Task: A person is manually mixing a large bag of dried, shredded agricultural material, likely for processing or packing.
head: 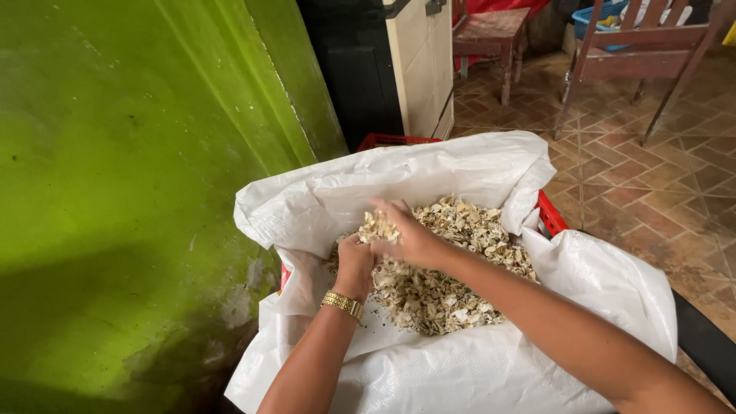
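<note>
Both hands work inside a white woven sack (475, 360) that lines a red crate (549, 215). The sack's mouth is folded outward over the crate's rim, and it holds a heap of pale, broken shell-like flakes (452, 284). The left hand (354, 264), with a gold wristband (342, 304) on its wrist, cups a bunch of the flakes from below, its grip curled round them. The right hand (410, 234) lies just above and against it, fingers bent down over the same bunch, so the flakes are pressed between the two palms. The rest of the heap lies under and to the right of the hands.

To handle the flakes well, the hands should stay low over the heap and keep the cupped palms closed at the bottom, since the pieces are small, loose and light and would slip out through any gap.

A green wall (130, 192) stands close to the left of the hands, so there is little room that way. The sack's folded rim rises just beyond and to the left of them. To the right the sack spreads wide, and past it lies a tiled floor (652, 192), where wooden chairs (652, 54) stand well apart.
</note>
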